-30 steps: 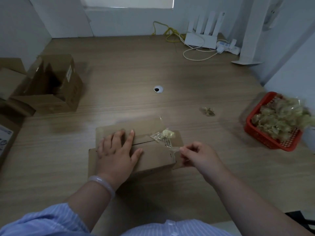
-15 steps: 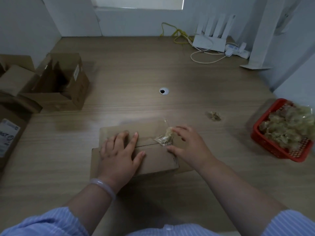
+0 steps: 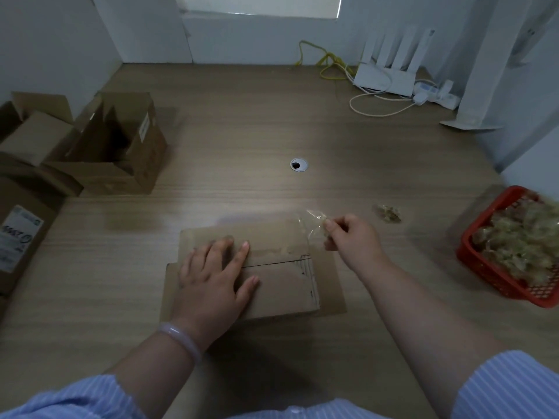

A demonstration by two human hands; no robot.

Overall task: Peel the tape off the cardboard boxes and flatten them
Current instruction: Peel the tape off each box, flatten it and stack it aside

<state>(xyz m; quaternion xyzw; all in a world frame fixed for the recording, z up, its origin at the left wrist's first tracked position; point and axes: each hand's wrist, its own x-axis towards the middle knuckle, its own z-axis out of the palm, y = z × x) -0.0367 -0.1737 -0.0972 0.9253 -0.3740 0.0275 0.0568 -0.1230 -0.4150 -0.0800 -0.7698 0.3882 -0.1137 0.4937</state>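
Lifted since half a second ago, the right hand (image 3: 352, 237) has come off the top of the box and now hangs above its far right corner, thumb and fingers curled and pinching a crumpled wad of tape (image 3: 316, 222); a clear strip trails from the wad down toward the cardboard, and whether its end is stuck there cannot be told. Just below and to the left of that pinch lies the cardboard box (image 3: 284, 287), low on the table (image 3: 272, 122) with its seam running across the top. The left hand (image 3: 216, 278) has stayed where it was, farther left of the pinch, pressed flat on the box with fingers straight and spread, a pale bracelet (image 3: 181, 338) on its wrist. To the right of the pinch, near it, a loose tape scrap (image 3: 388, 213) sits on the wood, and farther right stands a red basket (image 3: 481, 267) heaped with more wadded tape. Well beyond the pinch is a round cable hole (image 3: 299, 164), and far off at the wall a white router (image 3: 384, 78). Far to the left stand open cardboard boxes (image 3: 127, 152)
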